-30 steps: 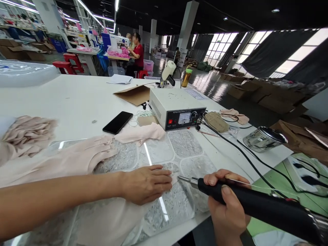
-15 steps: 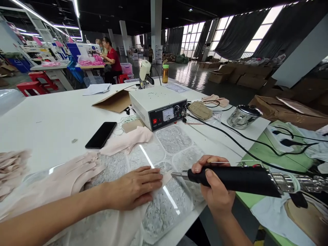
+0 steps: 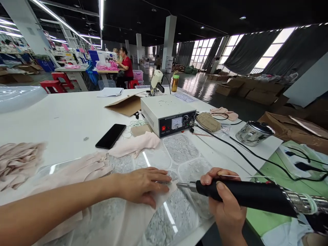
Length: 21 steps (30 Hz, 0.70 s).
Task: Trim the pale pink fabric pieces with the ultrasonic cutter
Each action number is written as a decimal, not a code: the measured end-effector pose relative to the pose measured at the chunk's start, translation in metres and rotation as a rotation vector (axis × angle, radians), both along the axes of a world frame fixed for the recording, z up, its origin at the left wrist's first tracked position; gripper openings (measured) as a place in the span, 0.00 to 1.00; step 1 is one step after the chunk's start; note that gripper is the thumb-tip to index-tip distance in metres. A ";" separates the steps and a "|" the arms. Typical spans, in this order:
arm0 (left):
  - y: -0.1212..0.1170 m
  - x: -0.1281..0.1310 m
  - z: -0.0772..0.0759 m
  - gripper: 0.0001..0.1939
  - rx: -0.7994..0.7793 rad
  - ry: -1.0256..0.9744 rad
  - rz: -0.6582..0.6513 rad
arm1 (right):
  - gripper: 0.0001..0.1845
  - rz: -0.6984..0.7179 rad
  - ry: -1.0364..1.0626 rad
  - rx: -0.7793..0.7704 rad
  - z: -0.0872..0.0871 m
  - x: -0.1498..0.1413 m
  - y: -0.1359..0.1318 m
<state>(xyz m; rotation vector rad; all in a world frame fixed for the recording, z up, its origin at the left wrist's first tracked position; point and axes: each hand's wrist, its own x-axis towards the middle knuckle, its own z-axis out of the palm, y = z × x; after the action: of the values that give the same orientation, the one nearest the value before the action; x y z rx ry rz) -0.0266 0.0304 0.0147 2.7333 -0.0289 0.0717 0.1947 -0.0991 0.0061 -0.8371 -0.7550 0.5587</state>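
My left hand (image 3: 142, 183) lies flat, fingers spread, on pale pink fabric (image 3: 77, 171) spread over a clear glass sheet (image 3: 179, 150) with white lace pieces beneath. My right hand (image 3: 225, 201) grips a black handheld tool (image 3: 246, 195). Its metal tip (image 3: 182, 185) points left, just right of my left fingertips and close above the fabric edge. A black cable (image 3: 238, 150) runs from the tool back to a white control box (image 3: 167, 114) with a gauge and knobs.
A black phone (image 3: 110, 136) lies left of the box. A stack of pink fabric (image 3: 17, 164) sits far left. A steel lidded pot (image 3: 253, 132), brown cardboard (image 3: 125, 104) and a bottle (image 3: 175, 82) stand further back. A seated person in red (image 3: 125, 65) works at a distant table.
The camera view has shifted about. My left hand stays flat on the fabric, and my right hand keeps the tool tip beside it.
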 end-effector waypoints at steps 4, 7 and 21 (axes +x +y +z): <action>0.001 0.002 -0.005 0.27 -0.010 -0.014 -0.027 | 0.08 -0.033 0.036 -0.008 0.001 0.000 0.002; 0.003 0.003 -0.006 0.27 -0.042 -0.050 -0.070 | 0.07 -0.041 0.020 -0.039 0.002 0.000 0.003; 0.006 0.002 -0.020 0.18 -0.078 -0.179 -0.098 | 0.10 -0.116 0.051 -0.126 0.008 -0.004 0.002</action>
<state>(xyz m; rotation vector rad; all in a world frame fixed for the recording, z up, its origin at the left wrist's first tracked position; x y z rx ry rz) -0.0245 0.0359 -0.0049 2.6347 -0.2063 0.2828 0.1903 -0.0974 0.0141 -0.9729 -0.6250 0.5261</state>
